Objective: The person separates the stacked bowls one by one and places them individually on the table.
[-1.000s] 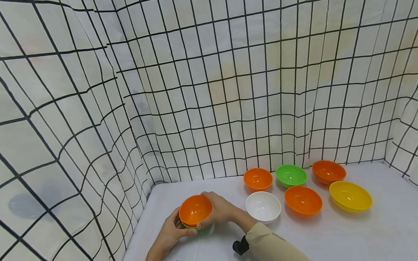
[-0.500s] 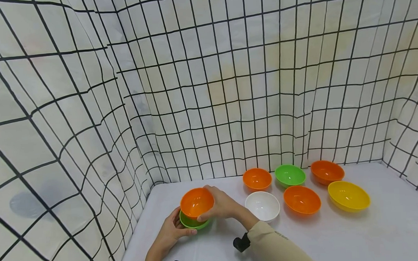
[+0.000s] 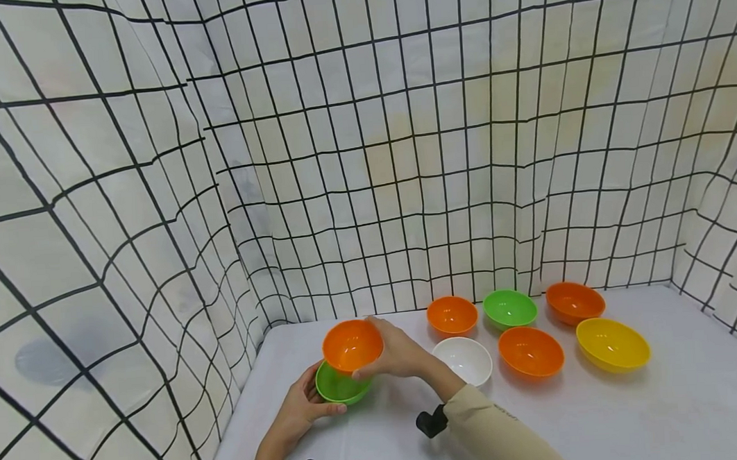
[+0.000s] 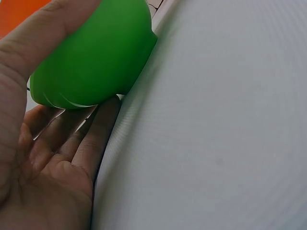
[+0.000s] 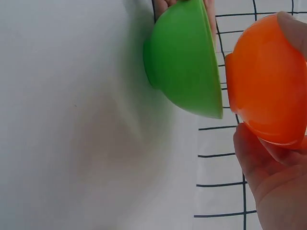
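Note:
My right hand (image 3: 401,352) grips a small orange bowl (image 3: 352,346) by its right side, thumb near the front. The orange bowl is held above a green bowl (image 3: 344,387) and hides part of its far rim. In the right wrist view a gap shows between the orange bowl's foot (image 5: 231,84) and the green bowl's rim. My left hand (image 3: 298,407) holds the green bowl from the left, thumb along its near side. Seen from the left wrist, the fingers (image 4: 91,143) reach under the green bowl's curved wall (image 4: 103,57), low beside the white cloth.
To the right stand a white bowl (image 3: 469,361), an orange bowl (image 3: 531,353) and a yellow bowl (image 3: 613,345). Behind them are a small orange bowl (image 3: 452,316), a green bowl (image 3: 510,309) and a darker orange bowl (image 3: 575,302). A black-gridded white curtain (image 3: 367,209) borders the white-covered table (image 3: 678,415).
My right hand has lifted the orange bowl up out of the green bowl and slightly to the right, exposing the green bowl's inside. My left hand has stayed on the green bowl.

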Motion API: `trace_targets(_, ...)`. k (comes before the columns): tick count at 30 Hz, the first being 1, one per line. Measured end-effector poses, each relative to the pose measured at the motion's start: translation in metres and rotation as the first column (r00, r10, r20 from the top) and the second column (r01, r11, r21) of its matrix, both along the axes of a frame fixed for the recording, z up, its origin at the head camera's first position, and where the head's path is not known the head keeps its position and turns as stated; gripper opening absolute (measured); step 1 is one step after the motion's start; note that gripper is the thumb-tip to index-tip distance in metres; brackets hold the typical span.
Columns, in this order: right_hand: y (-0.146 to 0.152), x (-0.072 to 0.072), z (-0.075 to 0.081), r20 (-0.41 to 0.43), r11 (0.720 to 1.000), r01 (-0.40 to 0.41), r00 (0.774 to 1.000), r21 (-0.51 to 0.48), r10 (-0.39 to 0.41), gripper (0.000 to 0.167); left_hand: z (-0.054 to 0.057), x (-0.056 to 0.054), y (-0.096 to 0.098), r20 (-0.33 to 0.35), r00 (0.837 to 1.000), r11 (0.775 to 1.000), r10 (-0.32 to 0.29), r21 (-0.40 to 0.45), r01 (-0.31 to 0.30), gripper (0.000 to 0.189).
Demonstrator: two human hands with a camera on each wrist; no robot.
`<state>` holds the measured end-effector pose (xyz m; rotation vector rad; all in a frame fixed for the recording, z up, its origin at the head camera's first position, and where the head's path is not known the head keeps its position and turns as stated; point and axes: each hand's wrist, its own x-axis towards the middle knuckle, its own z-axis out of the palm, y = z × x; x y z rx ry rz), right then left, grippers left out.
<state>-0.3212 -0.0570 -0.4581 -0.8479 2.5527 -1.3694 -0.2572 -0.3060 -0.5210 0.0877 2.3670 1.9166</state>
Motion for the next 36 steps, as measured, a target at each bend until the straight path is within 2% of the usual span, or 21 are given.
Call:
trace_targets(6, 0.01, -0.003, 0.008, 0.013, 0.999, 0.028, 1.0, -0.034, -0.028, 0.115, 0.0, 0.0, 0.001, -0.005, 1.0, 0.999, 0.02, -0.033, -0.02, 0.103)
trace_targets(16, 0.029, -0.011, 0.02, 0.016, 0.993, 0.112, 0.994, -0.021, -0.112, 0.117, -0.001, -0.001, 0.002, -0.015, 0.999, 0.998, 0.044, -0.046, -0.044, 0.105)
trace_targets(26, 0.042, -0.021, 0.024, 0.027, 0.986, 0.167, 0.986, -0.01, -0.167, 0.119, 0.001, 0.0, 0.005, -0.006, 0.998, 0.996, 0.056, -0.069, -0.056, 0.106)
trace_targets(36, 0.046, -0.031, 0.023, 0.038, 0.975, 0.22, 0.974, 0.034, -0.221, 0.118, 0.004, 0.0, 0.01, -0.04, 0.998, 0.99, 0.038, -0.132, -0.043, 0.104)
